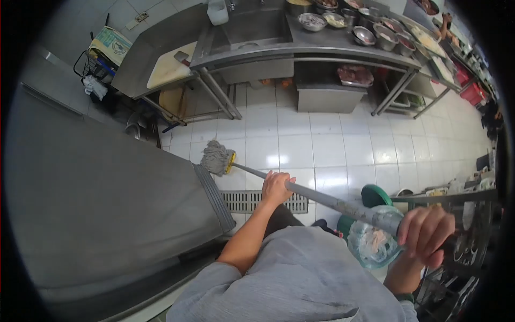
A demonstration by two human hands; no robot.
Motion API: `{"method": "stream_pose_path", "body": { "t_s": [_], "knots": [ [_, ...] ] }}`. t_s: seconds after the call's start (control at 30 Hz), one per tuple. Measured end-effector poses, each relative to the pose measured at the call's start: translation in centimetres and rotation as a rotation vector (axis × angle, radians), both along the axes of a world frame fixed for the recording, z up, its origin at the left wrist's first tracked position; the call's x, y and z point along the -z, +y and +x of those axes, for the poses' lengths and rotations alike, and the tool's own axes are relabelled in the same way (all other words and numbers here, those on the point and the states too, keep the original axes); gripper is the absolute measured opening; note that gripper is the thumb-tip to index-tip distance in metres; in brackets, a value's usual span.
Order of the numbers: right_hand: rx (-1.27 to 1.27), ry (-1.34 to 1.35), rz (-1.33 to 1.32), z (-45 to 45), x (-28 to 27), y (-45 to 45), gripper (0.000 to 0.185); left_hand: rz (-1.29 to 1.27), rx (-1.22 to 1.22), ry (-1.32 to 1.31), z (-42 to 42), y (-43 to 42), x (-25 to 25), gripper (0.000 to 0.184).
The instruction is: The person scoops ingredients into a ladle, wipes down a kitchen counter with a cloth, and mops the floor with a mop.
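A mop with a long grey handle [332, 203] slants across the view. Its grey string head [216, 158], joined by a yellow clamp [230, 162], rests on the white tiled floor [298, 134] beside the large grey cabinet. My left hand [277, 188] is closed round the middle of the handle, above the floor drain grate [241, 202]. At the near right, my right hand [427, 234] wraps round the top end of the handle.
Steel tables [311, 49] with a sink and several bowls run along the back. A grey cabinet [107, 188] fills the left. A bin with a clear bag [375, 244] and green lid [375, 195] stands near my right arm. Another person's arm [445, 26] shows far right.
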State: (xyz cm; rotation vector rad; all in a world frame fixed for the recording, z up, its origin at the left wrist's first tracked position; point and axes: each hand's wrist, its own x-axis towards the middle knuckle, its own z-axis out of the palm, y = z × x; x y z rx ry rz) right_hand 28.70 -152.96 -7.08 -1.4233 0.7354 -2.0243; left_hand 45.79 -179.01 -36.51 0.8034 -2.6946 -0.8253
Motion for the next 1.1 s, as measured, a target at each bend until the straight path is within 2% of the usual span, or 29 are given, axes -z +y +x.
{"method": "stream_pose_path", "body": {
  "t_s": [0.07,0.13,0.23,0.27,0.33,0.43,0.53,0.6,0.67,0.77,0.9,0.97,1.03,1.1],
  "knots": [
    [0.086,-0.037,0.078,2.1,0.9,-1.3,0.039,-0.081,-0.034,0.026,1.1,-2.6,0.7,0.028],
    [0.224,-0.118,0.191,5.7,2.3,-5.2,0.034,-0.087,-0.081,-0.048,2.2,-7.9,2.9,0.022],
    [0.215,0.047,0.323,7.3,8.0,-12.7,0.017,-0.162,-0.181,-0.155,3.9,-18.4,8.4,0.016],
    [0.223,0.079,0.385,7.9,10.4,-15.3,0.011,-0.172,-0.215,-0.200,4.2,-22.4,10.1,0.016],
    [0.220,0.156,0.662,9.2,13.0,-20.5,0.015,-0.186,-0.279,-0.386,4.4,-29.4,11.2,0.024],
    [0.208,0.252,0.736,10.0,13.9,-25.0,0.017,-0.247,-0.285,-0.439,4.7,-35.1,13.1,0.033],
    [0.265,0.260,0.672,8.5,10.9,-24.0,0.017,-0.185,-0.126,-0.212,3.8,-33.4,11.1,0.031],
    [0.425,0.310,0.589,6.6,6.2,-22.9,0.019,-0.168,0.007,-0.011,2.2,-30.3,7.9,0.036],
    [0.483,-0.076,0.308,5.4,3.7,-21.4,0.028,0.087,0.114,0.027,0.3,-26.5,2.4,0.035],
    [0.493,-0.216,0.207,4.7,1.5,-19.9,0.031,0.148,0.176,-0.082,-0.1,-24.0,0.5,0.022],
    [0.523,-0.250,0.249,5.9,4.8,-23.6,0.029,0.027,0.128,-0.102,0.4,-28.5,3.9,0.012],
    [0.445,-0.173,0.317,6.1,9.3,-25.8,0.026,-0.033,0.065,0.066,1.6,-32.9,8.5,0.021],
    [0.427,-0.056,0.504,6.7,12.2,-27.8,0.023,-0.158,-0.028,0.001,2.6,-36.7,12.6,0.021],
    [0.411,-0.078,0.575,7.0,14.5,-27.0,0.020,-0.307,0.028,-0.139,3.2,-37.5,14.5,0.025]
  ]
}}
